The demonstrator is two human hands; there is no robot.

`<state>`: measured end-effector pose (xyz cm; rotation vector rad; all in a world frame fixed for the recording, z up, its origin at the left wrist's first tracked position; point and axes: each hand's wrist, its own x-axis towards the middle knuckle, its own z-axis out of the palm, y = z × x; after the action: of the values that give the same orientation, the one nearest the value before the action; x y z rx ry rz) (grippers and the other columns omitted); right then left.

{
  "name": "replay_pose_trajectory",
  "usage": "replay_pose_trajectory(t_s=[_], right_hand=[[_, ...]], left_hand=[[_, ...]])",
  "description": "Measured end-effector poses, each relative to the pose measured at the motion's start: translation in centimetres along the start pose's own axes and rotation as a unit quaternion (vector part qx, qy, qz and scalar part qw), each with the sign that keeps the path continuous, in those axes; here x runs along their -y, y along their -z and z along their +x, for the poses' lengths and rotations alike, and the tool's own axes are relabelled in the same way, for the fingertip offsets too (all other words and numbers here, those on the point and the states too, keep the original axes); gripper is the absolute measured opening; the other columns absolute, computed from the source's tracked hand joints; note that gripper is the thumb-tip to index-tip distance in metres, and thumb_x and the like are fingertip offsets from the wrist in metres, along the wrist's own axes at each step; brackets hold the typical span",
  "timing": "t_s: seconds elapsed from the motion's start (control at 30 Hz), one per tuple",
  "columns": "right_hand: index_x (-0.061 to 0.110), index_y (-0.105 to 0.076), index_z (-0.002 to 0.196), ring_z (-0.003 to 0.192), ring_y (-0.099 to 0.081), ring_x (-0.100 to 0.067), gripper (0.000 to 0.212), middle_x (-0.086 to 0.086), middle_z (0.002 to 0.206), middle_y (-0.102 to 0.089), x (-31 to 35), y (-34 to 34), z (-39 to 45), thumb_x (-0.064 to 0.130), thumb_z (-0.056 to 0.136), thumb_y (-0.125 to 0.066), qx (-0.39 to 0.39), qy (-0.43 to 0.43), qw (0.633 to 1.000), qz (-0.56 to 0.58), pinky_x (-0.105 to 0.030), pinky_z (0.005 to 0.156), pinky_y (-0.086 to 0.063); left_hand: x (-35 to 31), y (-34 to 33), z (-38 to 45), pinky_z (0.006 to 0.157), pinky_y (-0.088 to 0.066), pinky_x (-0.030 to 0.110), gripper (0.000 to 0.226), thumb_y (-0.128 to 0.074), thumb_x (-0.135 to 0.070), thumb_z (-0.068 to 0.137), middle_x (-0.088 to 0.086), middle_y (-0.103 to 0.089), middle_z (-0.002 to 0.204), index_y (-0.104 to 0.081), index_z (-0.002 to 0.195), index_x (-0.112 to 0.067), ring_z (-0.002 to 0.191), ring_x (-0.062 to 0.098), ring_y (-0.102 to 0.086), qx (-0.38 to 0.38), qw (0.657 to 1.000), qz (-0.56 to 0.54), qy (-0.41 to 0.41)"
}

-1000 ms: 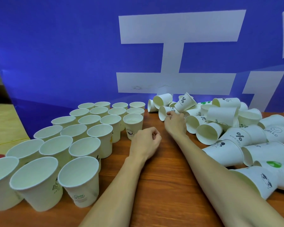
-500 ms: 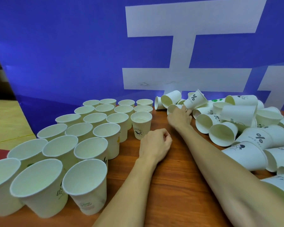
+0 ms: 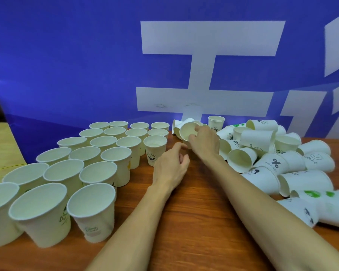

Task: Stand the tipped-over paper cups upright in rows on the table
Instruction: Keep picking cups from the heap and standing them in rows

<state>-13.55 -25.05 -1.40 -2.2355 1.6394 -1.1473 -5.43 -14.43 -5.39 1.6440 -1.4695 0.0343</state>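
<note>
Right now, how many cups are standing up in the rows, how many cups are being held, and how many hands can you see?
Standing cups in the rows: 21
Held cup, in the right hand: 1
Hands, counting the empty left hand: 2
Total: 24

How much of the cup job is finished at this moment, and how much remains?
Done: many upright cups stand in rows on the left of the table. In hand: the right hand grips one tilted cup at the near edge of the pile, while the left hand waits empty, fingers curled. Left: a large heap of tipped-over cups on the right, so roughly half remains.
</note>
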Motion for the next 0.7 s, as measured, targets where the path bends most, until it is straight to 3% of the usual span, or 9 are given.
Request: replay_pose_trajectory(t_s=[0.13, 0.3, 0.43, 0.57, 0.7], right_hand=[[0.01, -0.065, 0.119, 0.111, -0.058, -0.035, 0.036, -0.014, 0.122, -0.063, 0.1, 1.6, -1.3, 0.013, 0.088, -0.048, 0.019, -0.004, 0.999, 0.044, -0.037, 0.089, -0.046], [0.015, -0.074, 0.103, 0.102, -0.06, -0.034, 0.031, -0.013, 0.104, -0.069, -0.6, 1.7, -2.6, 0.017, 0.09, -0.046, 0.04, 0.007, 0.999, 0.029, -0.033, 0.075, -0.046], [0.021, -0.073, 0.094, 0.094, -0.061, -0.03, 0.026, -0.004, 0.095, -0.068, -1.8, 0.9, -3.2, 0.021, 0.087, -0.047, 0.05, -0.023, 0.995, 0.083, -0.034, 0.075, -0.048], [0.023, -0.061, 0.083, 0.078, -0.059, -0.022, 0.016, 0.002, 0.08, -0.066, -3.1, -0.2, -3.7, 0.025, 0.091, -0.047, 0.04, -0.026, 0.986, 0.16, -0.033, 0.067, -0.046], [0.023, -0.056, 0.077, 0.071, -0.055, -0.018, 0.017, 0.004, 0.074, -0.062, -3.6, -0.3, -3.8, 0.025, 0.092, -0.048, 0.031, -0.025, 0.982, 0.186, -0.033, 0.065, -0.045]], left_hand=[[-0.3, 0.1, -0.1, 0.069, -0.047, 0.028, 0.036, -0.055, -0.029, 0.091, -0.01, -0.055, 0.074, -0.05, 0.126, -0.034, 0.072, 0.007, -0.056, -0.029, 0.999, 0.007, -0.028], [-0.1, 0.5, 0.2, 0.068, -0.036, 0.02, 0.039, -0.061, -0.032, 0.09, -0.012, -0.055, 0.089, -0.053, 0.128, -0.033, 0.087, 0.007, -0.053, -0.076, 0.994, 0.059, -0.05], [0.3, 0.3, 0.6, 0.068, -0.038, 0.024, 0.021, -0.069, -0.034, 0.086, -0.005, -0.05, 0.101, -0.068, 0.107, -0.031, 0.096, 0.014, -0.044, -0.097, 0.984, 0.126, -0.087], [0.5, 0.3, 1.0, 0.08, -0.033, 0.029, 0.006, -0.073, -0.037, 0.081, -0.007, -0.061, 0.118, -0.073, 0.085, -0.033, 0.107, 0.019, -0.036, -0.109, 0.966, 0.177, -0.153], [0.2, 0.1, 1.0, 0.081, -0.023, 0.031, 0.005, -0.072, -0.039, 0.081, -0.015, -0.065, 0.116, -0.071, 0.081, -0.034, 0.107, 0.02, -0.04, -0.078, 0.954, 0.206, -0.202]])
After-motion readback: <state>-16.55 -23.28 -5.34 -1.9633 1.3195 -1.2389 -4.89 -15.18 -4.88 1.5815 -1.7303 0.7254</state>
